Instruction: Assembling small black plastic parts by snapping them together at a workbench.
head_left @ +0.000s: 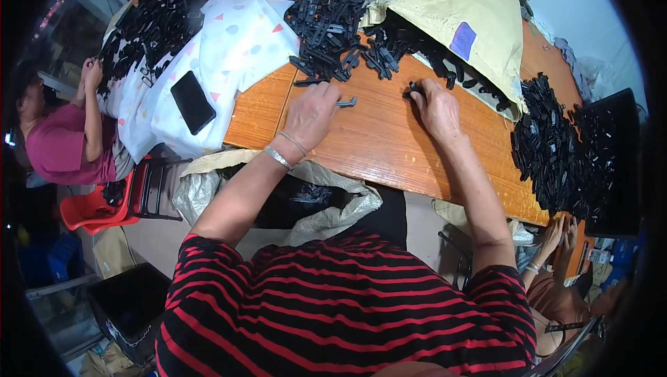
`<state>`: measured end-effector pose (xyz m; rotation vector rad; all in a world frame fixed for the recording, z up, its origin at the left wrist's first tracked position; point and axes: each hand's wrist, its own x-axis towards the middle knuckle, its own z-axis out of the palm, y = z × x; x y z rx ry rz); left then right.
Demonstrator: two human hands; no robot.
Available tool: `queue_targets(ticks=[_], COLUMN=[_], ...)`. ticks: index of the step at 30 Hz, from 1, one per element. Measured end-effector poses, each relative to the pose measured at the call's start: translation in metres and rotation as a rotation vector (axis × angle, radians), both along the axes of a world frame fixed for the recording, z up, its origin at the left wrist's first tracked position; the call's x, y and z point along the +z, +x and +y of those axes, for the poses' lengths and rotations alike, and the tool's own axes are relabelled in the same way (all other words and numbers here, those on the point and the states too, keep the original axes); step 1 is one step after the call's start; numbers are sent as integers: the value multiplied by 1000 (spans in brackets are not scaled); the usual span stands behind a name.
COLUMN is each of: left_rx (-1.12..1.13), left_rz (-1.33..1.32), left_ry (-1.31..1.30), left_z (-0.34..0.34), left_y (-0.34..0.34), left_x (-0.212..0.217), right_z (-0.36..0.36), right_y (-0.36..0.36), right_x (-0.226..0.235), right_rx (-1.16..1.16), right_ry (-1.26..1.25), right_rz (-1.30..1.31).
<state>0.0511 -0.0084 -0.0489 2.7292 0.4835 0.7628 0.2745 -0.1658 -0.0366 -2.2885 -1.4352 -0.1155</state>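
Over the wooden table, my left hand (310, 114) is closed, and a small dark plastic part (347, 102) sticks out to the right of its fingers. To the right, my right hand (438, 106) pinches a small black plastic part (415, 88) between thumb and fingers. Just beyond both hands lies a pile of black plastic parts (326, 33), narrow and elongated. Some of that pile spills from under a large yellowish sack (445, 2). My fingers hide much of both held parts.
A black phone (193, 103) rests on a patterned white plastic sheet (240, 37) at left. More black parts (549, 141) heap at right beside a black tray (615, 162). An open sack (347, 214) hangs below the table edge (389, 179). Co-workers (69, 134) sit at both sides.
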Motion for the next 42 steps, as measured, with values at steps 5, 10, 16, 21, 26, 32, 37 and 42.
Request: queue_targets(ticks=[5,10,16,21,26,32,37,42], left_rx=[-60,-173,-171,-198,-134,-144,-217,-140], left_rz=[-136,-274,-613,-682,-655,-683,-693,-599], left_ry=[-239,-707,-1327,-1592,-1483,-1438,-1384,-1109], left_z=[-6,-9,-24,-31,-32,-36,-50,-55], left_y=[-1,1,-6,-11,-7,-12,-17,-26], left_x=[-3,-1,21,15,20,17,35,45], right_z=[2,22,26,26,29,27,25,25], right_y=[-30,-63,-88,-97,-103,-104,-103,-108], right_x=[23,31,49,49,50,41,42,45], right_rx=[112,314,318,315,358,317,310,269], right_ry=[168,236,200,289,372,344,296,174], right_rz=[167,386,599,522,264,345,413,661])
